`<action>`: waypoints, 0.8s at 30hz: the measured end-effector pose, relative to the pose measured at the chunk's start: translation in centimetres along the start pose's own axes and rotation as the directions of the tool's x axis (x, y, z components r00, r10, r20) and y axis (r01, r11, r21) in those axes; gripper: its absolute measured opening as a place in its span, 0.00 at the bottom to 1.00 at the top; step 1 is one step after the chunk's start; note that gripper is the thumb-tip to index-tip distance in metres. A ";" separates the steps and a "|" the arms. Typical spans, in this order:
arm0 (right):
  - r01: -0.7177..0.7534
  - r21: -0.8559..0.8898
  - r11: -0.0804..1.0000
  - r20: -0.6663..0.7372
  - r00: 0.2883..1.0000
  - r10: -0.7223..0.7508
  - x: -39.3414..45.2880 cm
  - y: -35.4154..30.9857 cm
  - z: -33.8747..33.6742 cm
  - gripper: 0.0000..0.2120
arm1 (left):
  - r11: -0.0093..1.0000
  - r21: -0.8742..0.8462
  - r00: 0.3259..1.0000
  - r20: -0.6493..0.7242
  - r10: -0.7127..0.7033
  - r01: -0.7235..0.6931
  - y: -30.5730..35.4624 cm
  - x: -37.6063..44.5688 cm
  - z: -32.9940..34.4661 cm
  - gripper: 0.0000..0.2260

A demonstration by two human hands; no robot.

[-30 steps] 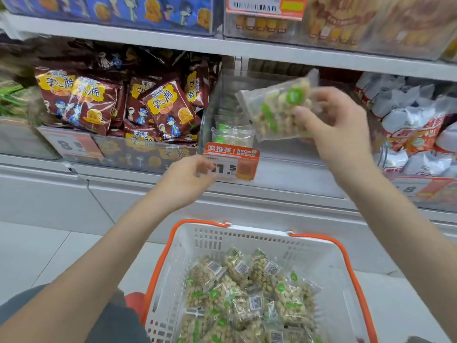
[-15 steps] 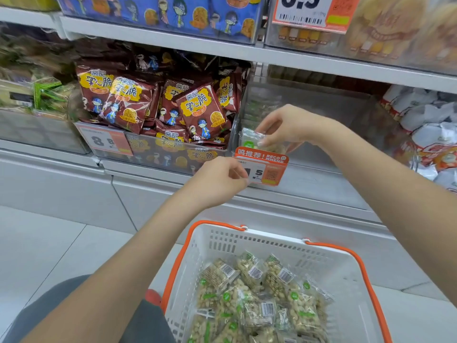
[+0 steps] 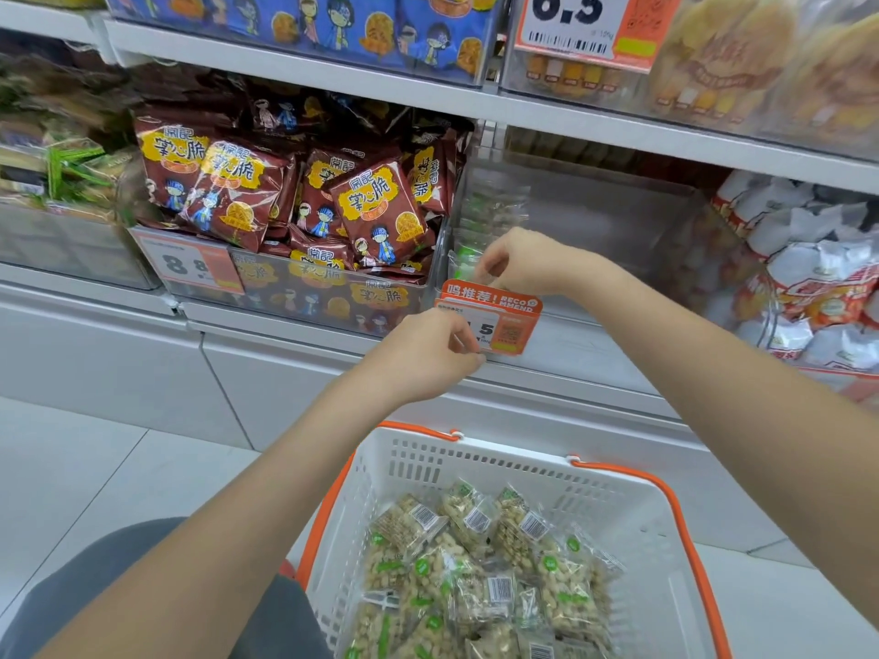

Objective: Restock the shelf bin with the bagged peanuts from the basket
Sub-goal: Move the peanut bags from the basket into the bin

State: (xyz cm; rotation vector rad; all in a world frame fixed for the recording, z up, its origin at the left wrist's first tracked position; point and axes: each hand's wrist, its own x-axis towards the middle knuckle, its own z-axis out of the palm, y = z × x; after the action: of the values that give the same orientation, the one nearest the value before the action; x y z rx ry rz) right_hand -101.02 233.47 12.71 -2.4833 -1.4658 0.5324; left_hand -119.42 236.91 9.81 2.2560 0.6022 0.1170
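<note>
Shelving (image 3: 547, 109): white, spans the frame from 9 to 3 o'clock. Basket (image 3: 613, 525): white with orange rim, at 6 o'clock, holding many bagged peanuts (image 3: 480, 582). Clear shelf bin (image 3: 585, 221): centre, nearly bare; one peanut bag (image 3: 462, 264) stands at its front left corner. Maroon snack packs (image 3: 304, 197): neighbouring bin at 10 o'clock. Orange price tag (image 3: 494, 321): clipped on the bin's front lip, partly masking the bag. Right hand (image 3: 516, 266): fingers curled, pinching that bag. Left hand (image 3: 435, 349): fingertips pinch the tag's lower left edge.

two hands (image 3: 430, 356), one basket (image 3: 480, 461), three price tags (image 3: 490, 321).
</note>
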 end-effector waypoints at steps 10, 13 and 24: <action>-0.054 -0.064 0.996 0.124 0.990 0.061 1.7 -1.8 0.3 0.10 | 0.999 0.033 1.000 0.031 0.004 -0.005 -0.2 0.6 0.7 0.08; -0.046 -0.153 0.987 0.100 0.993 0.062 2.0 -2.7 0.5 0.12 | 0.999 0.050 0.999 0.035 0.006 -0.007 -0.4 0.8 1.0 0.08; 0.106 0.432 0.895 -0.366 0.928 0.067 -3.5 1.0 -0.5 0.13 | 0.996 0.091 0.997 0.077 0.016 -0.023 -1.4 0.9 1.4 0.10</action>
State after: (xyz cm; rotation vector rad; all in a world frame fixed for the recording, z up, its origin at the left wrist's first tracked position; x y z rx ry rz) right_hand -101.55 229.96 13.50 -2.0594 -1.0747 0.3194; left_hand -118.74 237.20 7.72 2.3439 0.5554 0.0123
